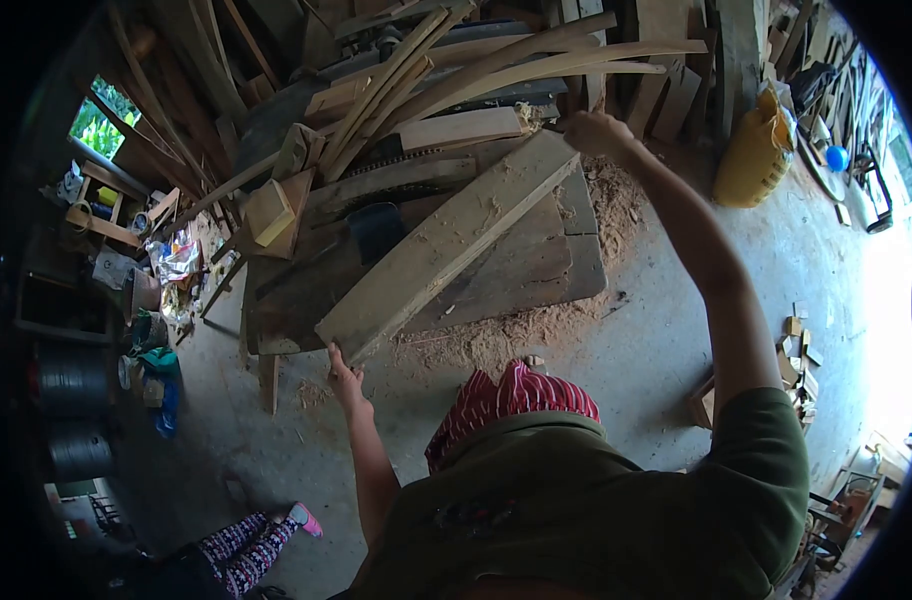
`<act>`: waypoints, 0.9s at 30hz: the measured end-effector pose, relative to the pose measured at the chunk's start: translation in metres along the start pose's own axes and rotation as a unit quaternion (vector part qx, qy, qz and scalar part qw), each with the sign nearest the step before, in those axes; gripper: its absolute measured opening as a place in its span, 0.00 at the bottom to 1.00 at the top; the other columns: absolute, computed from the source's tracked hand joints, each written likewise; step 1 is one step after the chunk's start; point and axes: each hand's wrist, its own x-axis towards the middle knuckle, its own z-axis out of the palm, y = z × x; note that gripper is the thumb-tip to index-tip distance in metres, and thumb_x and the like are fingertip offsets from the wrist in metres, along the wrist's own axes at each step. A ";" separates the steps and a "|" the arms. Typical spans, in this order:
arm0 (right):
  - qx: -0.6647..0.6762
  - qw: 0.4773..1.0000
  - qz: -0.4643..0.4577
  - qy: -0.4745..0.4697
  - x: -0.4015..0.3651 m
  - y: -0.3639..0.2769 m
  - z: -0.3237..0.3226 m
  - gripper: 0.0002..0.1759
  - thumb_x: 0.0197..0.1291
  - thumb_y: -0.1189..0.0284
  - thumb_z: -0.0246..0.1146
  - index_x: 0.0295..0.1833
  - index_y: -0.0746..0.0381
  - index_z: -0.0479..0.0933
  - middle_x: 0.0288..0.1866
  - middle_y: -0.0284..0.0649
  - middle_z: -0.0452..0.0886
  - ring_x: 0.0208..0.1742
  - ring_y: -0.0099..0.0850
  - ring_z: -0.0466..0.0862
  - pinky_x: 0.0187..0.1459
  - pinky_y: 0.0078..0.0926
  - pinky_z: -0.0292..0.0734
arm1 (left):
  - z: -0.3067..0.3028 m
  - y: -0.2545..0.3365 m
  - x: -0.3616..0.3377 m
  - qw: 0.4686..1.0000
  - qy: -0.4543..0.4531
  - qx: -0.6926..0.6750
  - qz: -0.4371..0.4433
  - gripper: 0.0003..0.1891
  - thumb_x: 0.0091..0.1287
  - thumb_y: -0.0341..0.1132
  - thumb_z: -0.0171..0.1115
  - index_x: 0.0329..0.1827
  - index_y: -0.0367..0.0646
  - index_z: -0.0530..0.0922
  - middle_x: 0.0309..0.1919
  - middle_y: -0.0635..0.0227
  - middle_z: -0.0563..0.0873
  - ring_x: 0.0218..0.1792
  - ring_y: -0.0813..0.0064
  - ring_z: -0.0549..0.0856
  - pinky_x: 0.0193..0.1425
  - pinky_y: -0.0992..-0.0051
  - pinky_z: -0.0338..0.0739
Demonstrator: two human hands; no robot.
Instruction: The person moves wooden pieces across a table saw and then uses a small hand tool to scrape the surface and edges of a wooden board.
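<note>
A long, thick wooden plank [456, 235], dusted with shavings, lies slantwise over a worn wooden workbench [516, 265]. My left hand [347, 382] grips its near left end, the fingers up against the end face and the thumb side partly hidden. At the far right end, my right hand [598, 134] is closed on the plank's corner, its fingertips hard to see. A dark, curved object [376, 234] rests on the bench beside the plank's left edge.
Long, bent wood strips [496, 78] pile up behind the bench. Wood shavings [496, 335] cover the floor along its edge. A yellow sack [756, 155] stands at right, with wood offcuts [798, 355] nearer. Another person's legs [251, 550] show at lower left.
</note>
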 end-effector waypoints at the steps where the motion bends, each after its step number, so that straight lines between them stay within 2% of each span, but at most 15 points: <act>1: 0.040 0.999 -0.012 0.011 0.006 0.006 -0.005 0.20 0.65 0.64 0.51 0.57 0.54 0.81 0.52 0.49 0.84 0.54 0.49 0.85 0.53 0.46 0.82 | -0.001 0.000 0.001 1.000 -0.009 0.003 0.008 0.44 0.60 0.69 0.61 0.66 0.39 0.73 0.61 0.63 0.77 0.55 0.68 0.77 0.64 0.64 0.69; 3: 0.078 0.996 -0.021 0.022 0.009 0.012 -0.003 0.20 0.63 0.66 0.53 0.58 0.57 0.80 0.57 0.51 0.82 0.58 0.50 0.83 0.55 0.48 0.81 | 0.002 -0.001 0.002 1.000 -0.022 0.006 0.016 0.45 0.60 0.69 0.61 0.67 0.38 0.72 0.61 0.63 0.76 0.55 0.68 0.77 0.63 0.65 0.69; 6: 0.056 0.998 0.007 -0.007 -0.008 -0.022 -0.005 0.20 0.62 0.63 0.54 0.56 0.55 0.82 0.51 0.51 0.85 0.56 0.47 0.84 0.56 0.44 0.81 | 0.002 0.003 0.001 0.999 -0.016 0.001 0.030 0.44 0.61 0.69 0.61 0.66 0.38 0.72 0.61 0.62 0.77 0.54 0.68 0.77 0.62 0.67 0.69; 8: 0.028 0.999 0.008 0.034 -0.016 -0.031 -0.010 0.20 0.62 0.62 0.54 0.54 0.56 0.83 0.48 0.51 0.86 0.52 0.46 0.86 0.53 0.44 0.82 | 0.002 0.004 -0.002 1.000 -0.001 0.021 0.008 0.43 0.62 0.69 0.60 0.66 0.39 0.73 0.60 0.63 0.78 0.54 0.68 0.77 0.62 0.67 0.69; 10: 0.093 0.986 -0.075 -0.118 -0.011 -0.025 -0.017 0.20 0.66 0.61 0.51 0.57 0.53 0.81 0.44 0.49 0.87 0.48 0.46 0.87 0.51 0.44 0.82 | 0.002 0.007 -0.005 1.000 -0.003 0.019 0.012 0.44 0.61 0.69 0.61 0.66 0.38 0.72 0.60 0.62 0.78 0.55 0.68 0.77 0.62 0.67 0.69; 12: 0.100 0.988 -0.091 -0.071 -0.015 -0.018 -0.009 0.21 0.65 0.61 0.52 0.60 0.50 0.80 0.46 0.49 0.86 0.48 0.47 0.87 0.51 0.45 0.82 | 0.004 0.005 -0.005 1.000 -0.004 0.014 0.012 0.44 0.61 0.69 0.61 0.66 0.38 0.72 0.61 0.62 0.77 0.55 0.68 0.77 0.62 0.67 0.69; 14: 0.074 0.996 0.019 0.034 -0.015 -0.018 -0.003 0.21 0.64 0.59 0.55 0.61 0.48 0.80 0.46 0.49 0.86 0.47 0.47 0.87 0.52 0.43 0.82 | 0.003 0.003 -0.002 0.999 -0.028 -0.006 0.033 0.46 0.61 0.69 0.61 0.67 0.36 0.71 0.62 0.61 0.76 0.55 0.67 0.77 0.64 0.67 0.69; 15: 0.075 0.997 0.014 0.033 -0.016 -0.020 0.001 0.21 0.64 0.59 0.55 0.61 0.48 0.80 0.46 0.49 0.86 0.47 0.47 0.87 0.52 0.43 0.82 | 0.002 0.002 -0.001 0.999 -0.024 -0.008 0.033 0.46 0.61 0.69 0.61 0.67 0.36 0.71 0.62 0.61 0.76 0.55 0.67 0.77 0.64 0.67 0.69; 18: 0.062 0.997 -0.047 0.007 -0.042 -0.048 -0.003 0.20 0.65 0.57 0.56 0.60 0.46 0.80 0.45 0.49 0.86 0.47 0.47 0.86 0.53 0.42 0.81 | -0.001 0.001 0.001 1.000 -0.014 0.006 0.005 0.45 0.61 0.69 0.61 0.69 0.38 0.71 0.62 0.63 0.77 0.55 0.67 0.77 0.65 0.66 0.68; 20: 0.134 0.972 -0.188 0.040 -0.046 -0.053 0.001 0.19 0.67 0.56 0.54 0.59 0.45 0.80 0.44 0.49 0.86 0.47 0.48 0.87 0.51 0.43 0.82 | 0.000 0.000 0.002 0.999 -0.025 -0.001 0.025 0.44 0.61 0.68 0.61 0.69 0.40 0.71 0.61 0.64 0.78 0.55 0.68 0.77 0.65 0.67 0.68; 21: 0.127 0.972 -0.192 0.039 -0.029 -0.045 0.008 0.20 0.68 0.55 0.53 0.60 0.44 0.80 0.47 0.49 0.86 0.46 0.47 0.87 0.48 0.44 0.83 | 0.000 -0.001 0.003 0.999 -0.024 0.001 0.023 0.44 0.61 0.68 0.61 0.69 0.40 0.71 0.61 0.64 0.78 0.55 0.68 0.77 0.65 0.67 0.68; 22: 0.125 0.991 -0.040 0.004 -0.023 -0.039 0.005 0.21 0.69 0.54 0.52 0.62 0.44 0.79 0.50 0.48 0.85 0.45 0.47 0.87 0.47 0.44 0.84 | 0.001 0.000 0.003 1.000 -0.017 0.006 0.025 0.44 0.61 0.68 0.62 0.69 0.40 0.71 0.61 0.65 0.78 0.55 0.69 0.77 0.64 0.67 0.69; 24: 0.047 0.999 0.013 -0.024 -0.018 -0.033 0.008 0.22 0.69 0.53 0.50 0.64 0.43 0.77 0.49 0.49 0.85 0.44 0.47 0.87 0.47 0.46 0.84 | 0.000 0.001 -0.003 1.000 -0.010 0.010 0.027 0.44 0.61 0.68 0.62 0.69 0.41 0.71 0.60 0.65 0.78 0.55 0.69 0.77 0.63 0.67 0.69; 26: 0.068 0.994 -0.068 0.044 -0.041 -0.059 0.023 0.22 0.71 0.55 0.48 0.66 0.42 0.76 0.46 0.47 0.87 0.41 0.43 0.89 0.43 0.42 0.86 | 0.004 0.007 -0.007 1.000 -0.018 -0.010 0.023 0.42 0.61 0.68 0.62 0.67 0.40 0.73 0.59 0.65 0.78 0.54 0.70 0.77 0.62 0.68 0.69; 27: 0.013 0.996 -0.087 -0.018 -0.051 -0.074 0.017 0.22 0.73 0.57 0.46 0.68 0.41 0.74 0.47 0.44 0.87 0.38 0.36 0.89 0.39 0.34 0.87 | 0.007 0.007 -0.007 1.000 -0.019 -0.011 0.021 0.42 0.61 0.68 0.62 0.67 0.40 0.73 0.59 0.65 0.78 0.54 0.70 0.77 0.62 0.68 0.69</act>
